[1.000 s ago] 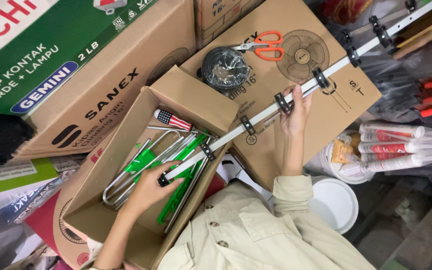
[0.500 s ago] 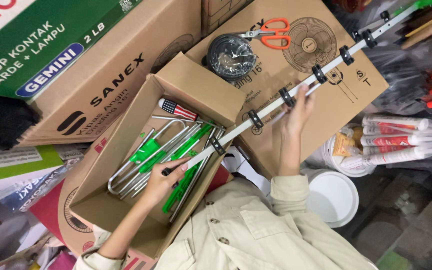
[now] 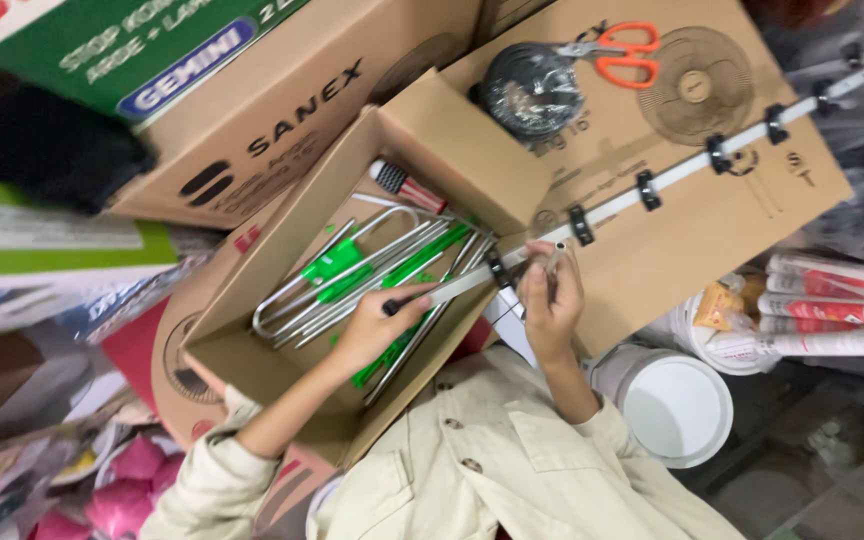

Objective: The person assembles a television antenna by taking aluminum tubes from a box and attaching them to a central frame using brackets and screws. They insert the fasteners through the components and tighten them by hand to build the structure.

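Your left hand grips the near, black-tipped end of the long white rod over the open cardboard box. Your right hand pinches the rod beside a black clip, fingers closed on a small metal piece. Keep the near end steady and low so the far end, lying across the flat carton, doesn't swing toward the orange scissors. Green-sleeved metal loops lie in the box beneath. Since half a second ago, your right hand has slid down the rod toward you, and the rod has shifted outward.
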